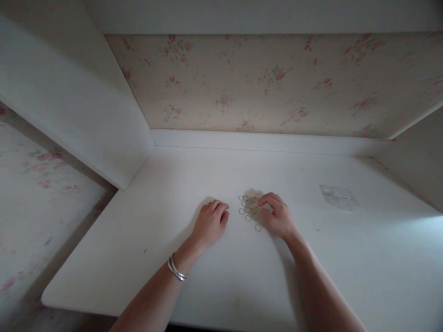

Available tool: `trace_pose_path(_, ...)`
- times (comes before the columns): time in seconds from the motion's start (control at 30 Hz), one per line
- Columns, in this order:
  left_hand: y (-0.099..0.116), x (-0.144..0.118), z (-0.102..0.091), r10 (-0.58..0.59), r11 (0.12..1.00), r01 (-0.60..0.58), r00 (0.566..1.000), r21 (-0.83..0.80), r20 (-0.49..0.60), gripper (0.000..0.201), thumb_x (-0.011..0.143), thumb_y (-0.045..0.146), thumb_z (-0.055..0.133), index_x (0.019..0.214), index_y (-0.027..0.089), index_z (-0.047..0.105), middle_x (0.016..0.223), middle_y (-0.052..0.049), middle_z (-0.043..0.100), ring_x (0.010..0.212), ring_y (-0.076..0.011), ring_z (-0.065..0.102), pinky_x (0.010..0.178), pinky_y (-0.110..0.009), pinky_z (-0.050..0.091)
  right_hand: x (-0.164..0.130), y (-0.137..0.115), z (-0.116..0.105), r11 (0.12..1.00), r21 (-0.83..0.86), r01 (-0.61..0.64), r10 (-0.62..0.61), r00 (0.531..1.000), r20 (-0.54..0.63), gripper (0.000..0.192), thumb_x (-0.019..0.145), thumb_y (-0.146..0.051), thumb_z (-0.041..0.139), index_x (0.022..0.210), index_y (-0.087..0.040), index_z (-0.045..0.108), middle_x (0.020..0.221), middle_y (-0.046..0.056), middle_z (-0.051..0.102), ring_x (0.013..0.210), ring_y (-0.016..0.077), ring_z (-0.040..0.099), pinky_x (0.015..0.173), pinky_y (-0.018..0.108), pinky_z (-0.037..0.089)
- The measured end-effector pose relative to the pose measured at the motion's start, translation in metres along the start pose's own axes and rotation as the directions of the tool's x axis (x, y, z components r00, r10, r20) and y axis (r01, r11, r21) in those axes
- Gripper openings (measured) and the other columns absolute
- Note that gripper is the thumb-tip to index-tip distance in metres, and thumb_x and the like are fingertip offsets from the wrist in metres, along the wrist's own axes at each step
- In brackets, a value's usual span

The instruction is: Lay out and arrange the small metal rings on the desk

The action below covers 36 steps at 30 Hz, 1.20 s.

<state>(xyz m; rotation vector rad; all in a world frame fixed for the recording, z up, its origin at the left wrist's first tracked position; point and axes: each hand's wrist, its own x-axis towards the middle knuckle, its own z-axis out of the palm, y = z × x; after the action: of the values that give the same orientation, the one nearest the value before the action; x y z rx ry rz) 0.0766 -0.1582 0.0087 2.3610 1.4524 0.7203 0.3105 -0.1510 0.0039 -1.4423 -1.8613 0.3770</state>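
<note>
Head view shows a pile of small rings [254,203] on the white bench [235,286]; taking that pile as the landmark, the right hand [272,211] is at its right edge, with the thumb and fingertips bent down toward the rings, a posture that seems suited to things so thin and flat; whether a ring is caught between those fingertips cannot be told, since the fingers hide the spot. Left of the pile, and apart from it, the left hand [212,220] rests with its fingers loosely curled and a gap by the thumb; it appears to grasp nothing, and its place beside the rings probably leaves them uncovered while keeping it within easy reach.

Most rings overlap at the middle of the pile; those on its left side lie flatter and more separate, perhaps so that each can be made out; one loose ring [258,228] lies just off the near side. Well to the right of the pile lies a clear plastic bag [337,197], flat, presumably out of the way of both hands; a silver bracelet [176,269] circles the left wrist, nearer the viewer than the pile.
</note>
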Motion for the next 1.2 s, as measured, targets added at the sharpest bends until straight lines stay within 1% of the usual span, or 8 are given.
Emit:
trace_pose_path(0.13, 0.0, -0.006, -0.003, -0.024, 0.996, 0.024, 1.0, -0.09, 0.003, 0.012, 0.087, 0.02, 0.051, 0.094, 0.023, 0.06, 0.094, -0.004, 0.064, 0.09, -0.0196, 0.058, 0.084, -0.037, 0.046, -0.007, 0.0, 0.001, 0.979, 0.085, -0.187, 0.198, 0.968, -0.157, 0.013, 0.073, -0.02, 0.045, 0.074, -0.02, 0.058, 0.071, 0.001, 0.057, 0.06, 0.0129, 0.049, 0.058, 0.026, 0.039)
trace_pose_path(0.27, 0.001, -0.01, -0.004, -0.11, 0.967, 0.107, 0.994, -0.23, -0.001, 0.012, 0.089, 0.024, 0.049, 0.092, 0.023, 0.06, 0.09, -0.004, 0.063, 0.084, -0.0177, 0.059, 0.078, -0.033, 0.049, -0.012, -0.001, 0.003, 0.948, 0.129, -0.289, 0.307, 0.94, -0.15, 0.015, 0.076, -0.023, 0.046, 0.08, -0.019, 0.06, 0.066, 0.0, 0.056, 0.058, 0.0131, 0.049, 0.055, 0.025, 0.039)
trace_pose_path(0.37, 0.003, -0.011, -0.004, -0.168, 0.949, 0.163, 0.986, -0.27, 0.003, 0.013, 0.089, 0.025, 0.048, 0.087, 0.024, 0.06, 0.086, -0.004, 0.063, 0.079, -0.0169, 0.057, 0.074, -0.031, 0.049, -0.012, -0.001, 0.005, 0.946, 0.095, -0.31, 0.317, 0.946, -0.071, 0.017, 0.077, -0.024, 0.046, 0.085, -0.019, 0.061, 0.068, 0.001, 0.059, 0.058, 0.0134, 0.051, 0.055, 0.025, 0.04)
trace_pose_path(0.57, 0.007, -0.01, -0.005, -0.244, 0.918, 0.246, 0.969, -0.311, 0.045, 0.017, 0.091, 0.025, 0.046, 0.092, 0.021, 0.062, 0.087, -0.005, 0.061, 0.083, -0.0169, 0.057, 0.073, -0.029, 0.048, -0.014, -0.003, 0.006, 0.928, 0.053, -0.369, 0.369, 0.929, 0.018, 0.018, 0.082, -0.027, 0.046, 0.087, -0.02, 0.061, 0.073, 0.0, 0.062, 0.06, 0.0125, 0.055, 0.056, 0.023, 0.042)
trace_pose_path(0.8, 0.011, -0.015, -0.005, -0.287, 0.894, 0.297, 0.955, -0.337, 0.079, 0.016, 0.091, 0.027, 0.047, 0.09, 0.02, 0.062, 0.083, -0.003, 0.06, 0.08, -0.0158, 0.056, 0.075, -0.028, 0.045, -0.018, -0.01, 0.005, 0.928, 0.034, -0.372, 0.37, 0.928, 0.04, 0.021, 0.086, -0.032, 0.045, 0.083, -0.02, 0.062, 0.075, 0.001, 0.063, 0.062, 0.0128, 0.056, 0.057, 0.022, 0.042)
trace_pose_path(0.93, 0.014, -0.019, -0.008, -0.267, 0.888, 0.279, 0.96, -0.366, 0.084, 0.017, 0.091, 0.026, 0.047, 0.085, 0.019, 0.061, 0.082, -0.003, 0.06, 0.079, -0.0154, 0.056, 0.074, -0.028, 0.045, -0.019, -0.013, 0.007, 0.935, 0.008, -0.356, 0.355, 0.934, 0.032, 0.022, 0.084, -0.033, 0.046, 0.086, -0.02, 0.063, 0.076, 0.002, 0.065, 0.064, 0.0134, 0.057, 0.058, 0.022, 0.042)
trace_pose_path(1.1, 0.013, -0.022, -0.011, -0.225, 0.884, 0.225, 0.973, -0.409, 0.049, 0.015, 0.088, 0.022, 0.048, 0.083, 0.018, 0.062, 0.081, -0.003, 0.062, 0.076, -0.0144, 0.057, 0.07, -0.025, 0.046, -0.024, -0.016, 0.005, 0.902, 0.033, -0.43, 0.43, 0.903, -0.002, 0.029, 0.086, -0.04, 0.044, 0.092, -0.02, 0.064, 0.048, -0.005, 0.052, 0.043, 0.0101, 0.045, 0.046, 0.021, 0.033)
trace_pose_path(1.2, 0.01, -0.024, -0.009, -0.172, 0.902, 0.169, 0.985, -0.398, 0.027, 0.015, 0.086, 0.02, 0.049, 0.083, 0.018, 0.063, 0.08, -0.003, 0.062, 0.074, -0.014, 0.057, 0.069, -0.025, 0.045, -0.025, -0.017, 0.005, 0.921, 0.026, -0.388, 0.386, 0.92, 0.066, 0.03, 0.086, -0.04, 0.044, 0.094, -0.021, 0.065, 0.047, -0.004, 0.054, 0.044, 0.0105, 0.047, 0.046, 0.021, 0.033)
